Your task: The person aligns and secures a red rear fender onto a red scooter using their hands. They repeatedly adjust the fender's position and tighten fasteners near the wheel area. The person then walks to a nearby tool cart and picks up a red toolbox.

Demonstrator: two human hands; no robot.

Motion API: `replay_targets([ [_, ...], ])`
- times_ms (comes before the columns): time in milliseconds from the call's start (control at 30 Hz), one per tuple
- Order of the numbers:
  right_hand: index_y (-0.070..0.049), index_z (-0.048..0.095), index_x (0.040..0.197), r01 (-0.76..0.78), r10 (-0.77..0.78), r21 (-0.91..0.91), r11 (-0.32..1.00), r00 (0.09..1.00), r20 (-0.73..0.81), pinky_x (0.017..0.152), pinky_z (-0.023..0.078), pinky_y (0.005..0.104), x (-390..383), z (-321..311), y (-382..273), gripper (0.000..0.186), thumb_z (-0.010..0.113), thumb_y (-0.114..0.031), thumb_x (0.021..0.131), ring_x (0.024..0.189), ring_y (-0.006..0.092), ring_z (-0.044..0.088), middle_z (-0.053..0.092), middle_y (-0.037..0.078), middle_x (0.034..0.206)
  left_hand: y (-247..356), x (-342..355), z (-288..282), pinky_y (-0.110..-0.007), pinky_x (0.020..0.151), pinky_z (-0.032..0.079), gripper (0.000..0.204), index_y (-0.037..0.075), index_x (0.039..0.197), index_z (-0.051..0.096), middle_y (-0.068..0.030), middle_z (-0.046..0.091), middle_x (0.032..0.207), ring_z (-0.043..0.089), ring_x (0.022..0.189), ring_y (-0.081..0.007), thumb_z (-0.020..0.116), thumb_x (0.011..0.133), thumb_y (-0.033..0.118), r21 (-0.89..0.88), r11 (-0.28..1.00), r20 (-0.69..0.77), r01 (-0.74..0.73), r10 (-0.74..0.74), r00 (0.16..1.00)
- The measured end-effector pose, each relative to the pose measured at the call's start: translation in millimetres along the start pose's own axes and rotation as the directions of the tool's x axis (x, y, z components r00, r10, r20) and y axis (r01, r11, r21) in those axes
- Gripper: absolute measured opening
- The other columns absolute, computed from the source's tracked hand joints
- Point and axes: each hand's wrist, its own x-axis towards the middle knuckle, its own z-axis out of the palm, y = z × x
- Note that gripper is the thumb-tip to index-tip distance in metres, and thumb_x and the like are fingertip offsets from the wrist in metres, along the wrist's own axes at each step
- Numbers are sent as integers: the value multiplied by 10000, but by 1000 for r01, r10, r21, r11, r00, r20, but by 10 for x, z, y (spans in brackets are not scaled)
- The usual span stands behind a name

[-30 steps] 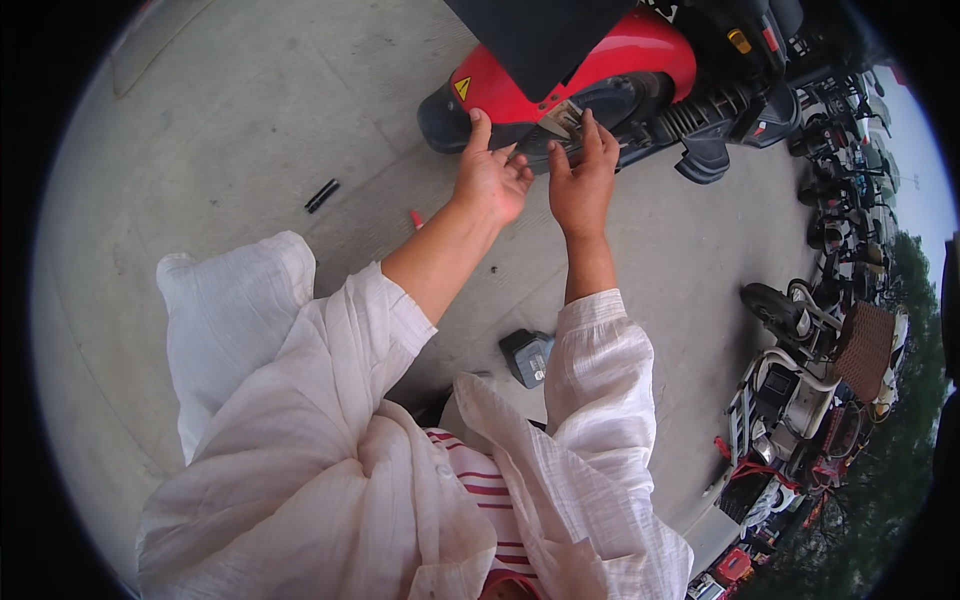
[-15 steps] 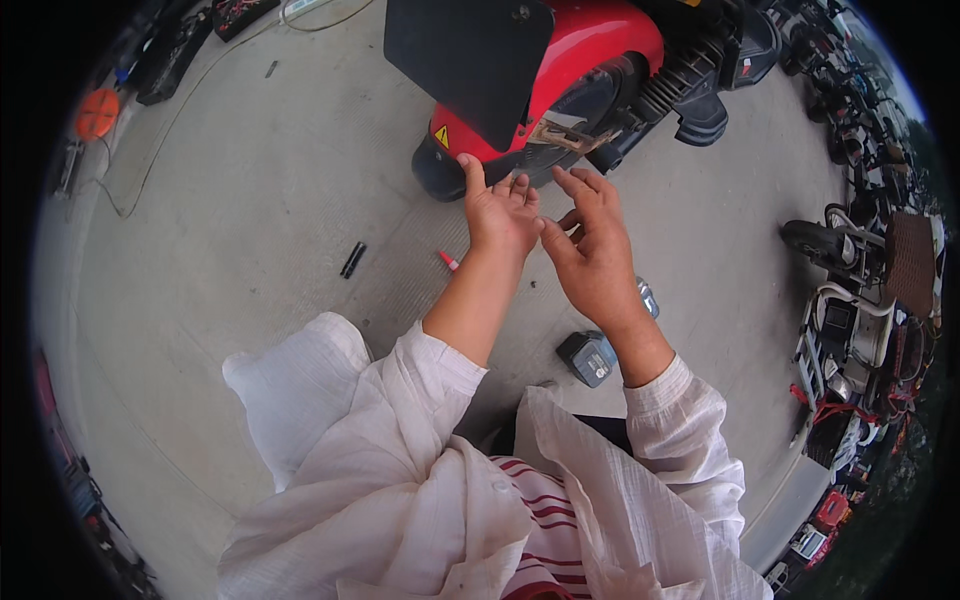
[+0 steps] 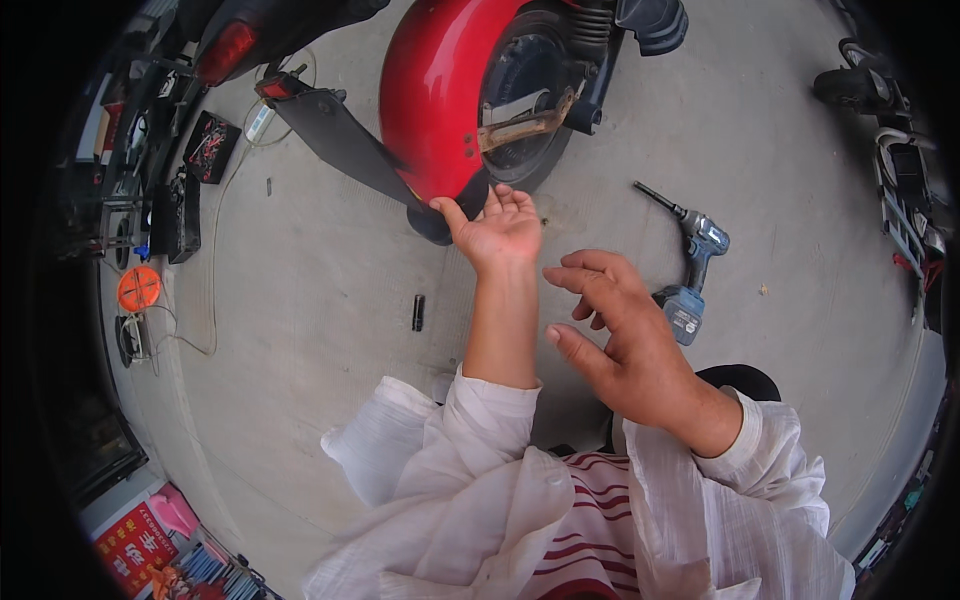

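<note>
The red rear fender (image 3: 425,100) of a scooter curves down to a black mud flap (image 3: 472,197) at its lower end. My left hand (image 3: 500,232), palm up, has its thumb on one side of the flap and its bent fingers on the other. My right hand (image 3: 630,335) hovers lower and to the right, fingers apart and holding nothing. On the floor beyond it lies a blue cordless impact wrench (image 3: 708,238) with a long socket. A dark plate (image 3: 335,140) sticks out left of the fender. Behind the fender is the black rear wheel (image 3: 525,95).
A small black cylinder (image 3: 418,312) lies on the concrete left of my forearm. At the far left are black tool bins (image 3: 210,147), an orange disc (image 3: 138,288) and a trailing cable (image 3: 214,290). Parked two-wheelers (image 3: 865,85) line the right edge.
My right hand has drawn back from beside the left, down and to the right. The view has shifted, showing more fender and the whole impact wrench. My left hand stays at the fender's lower end.
</note>
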Motion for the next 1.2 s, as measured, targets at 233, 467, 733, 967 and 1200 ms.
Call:
replay_targets([
  [233,-5,531,1233,78,-78,0,997,997,17,779,513,366,-49,10,35,445,674,-72,817,925,313,595,482,181,1224,-61,9,29,-305,853,469,788,-5,1235,430,-70,475,1209,520,987,-176,729,768,554,-100,994,36,-51,54,998],
  [467,37,562,1161,87,-87,-8,996,996,-17,793,502,390,-68,-10,56,400,673,-100,801,948,353,599,521,188,1162,-37,33,14,-323,893,475,849,-27,1281,374,-97,426,1277,523,1019,-187,749,759,529,-136,990,30,-45,49,998],
  [733,8,531,1237,71,-66,-75,995,996,60,833,495,379,-72,-10,39,471,688,-86,803,1023,350,571,501,199,1216,-33,70,-17,-324,895,476,836,-12,1286,384,-97,429,1281,523,1022,-184,735,767,540,-108,992,58,-68,74,996],
  [967,26,569,1149,129,-131,-101,987,991,-14,797,506,398,-79,53,67,386,672,-116,805,948,354,605,531,184,1152,-24,83,-5,-325,895,476,820,-8,1272,403,-96,431,1281,522,1024,-182,724,770,555,-139,989,10,-41,43,999],
  [1200,22,567,1143,137,-138,-121,983,990,-6,798,509,401,-87,65,70,382,674,-117,803,953,356,604,531,183,1148,-12,114,-30,-323,884,478,824,-9,1274,401,-94,431,1288,519,1033,-182,717,772,563,-127,991,33,-35,39,999],
])
